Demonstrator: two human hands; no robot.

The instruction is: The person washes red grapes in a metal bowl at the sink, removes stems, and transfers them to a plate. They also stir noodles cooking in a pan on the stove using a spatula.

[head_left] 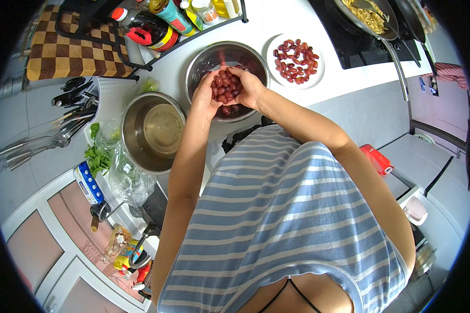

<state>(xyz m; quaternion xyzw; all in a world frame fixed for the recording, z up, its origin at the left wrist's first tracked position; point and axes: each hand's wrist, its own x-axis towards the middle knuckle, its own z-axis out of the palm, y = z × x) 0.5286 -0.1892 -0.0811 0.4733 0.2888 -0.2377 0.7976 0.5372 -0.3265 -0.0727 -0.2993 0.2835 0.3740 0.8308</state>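
My left hand (pixel 206 94) and my right hand (pixel 251 87) are cupped together around a heap of red grapes (pixel 225 87), above a steel bowl (pixel 260 58). More grapes lie in the bowl under my hands. Right of the bowl, a white plate (pixel 319 78) holds many red grapes, spread out in a loose layer. A larger steel pot (pixel 135 133) with cloudy liquid in it stands to the left, close to my left forearm.
A pan (pixel 393 23) of cooked food sits on the black cooktop (pixel 350 51), its handle jutting over the counter edge. Sauce bottles (pixel 145 29) stand on a rack behind the bowl. Plastic bags (pixel 127 176) and leafy greens (pixel 98 156) lie beside the pot, near the sink tap (pixel 139 246).
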